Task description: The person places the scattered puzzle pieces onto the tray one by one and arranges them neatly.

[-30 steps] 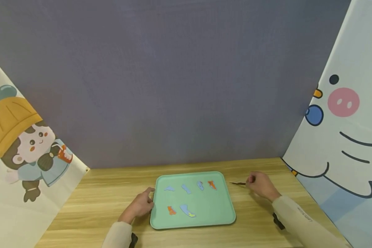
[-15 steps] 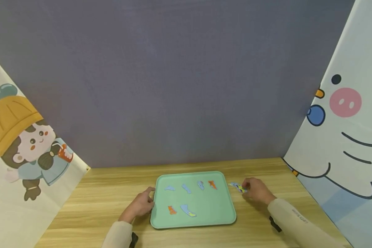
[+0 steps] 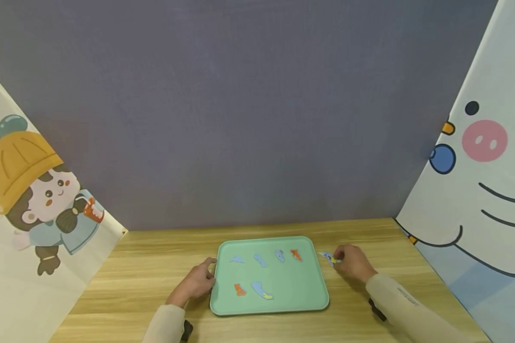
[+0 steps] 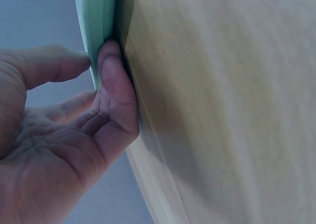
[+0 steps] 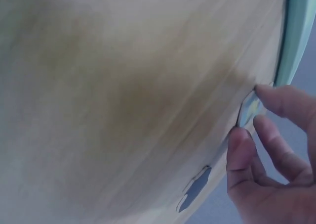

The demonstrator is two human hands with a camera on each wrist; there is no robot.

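My right hand (image 3: 353, 262) is just right of the green tray (image 3: 292, 286), low over the wooden table. Thumb and fingers pinch an irregular puzzle piece (image 3: 329, 257), light blue with yellow. In the right wrist view the held piece (image 5: 249, 108) shows between the fingertips, close to the tabletop. At the tray's left edge, my left hand (image 3: 196, 281) grips the rim. The left wrist view shows its thumb against the green rim (image 4: 96, 31), with the curled fingers at the rim's outer side and underneath.
Several puzzle pieces lie apart on the tray, among them an orange one (image 3: 240, 289) and a long blue-yellow one (image 3: 262, 290). Another flat dark piece (image 5: 195, 189) lies on the table near the right hand. A grey partition (image 3: 257, 119) stands behind the table.
The puzzle piece in the right hand has turned from edge-on to showing its printed face, and that hand has shifted slightly left and down. The left hand stays at the tray.
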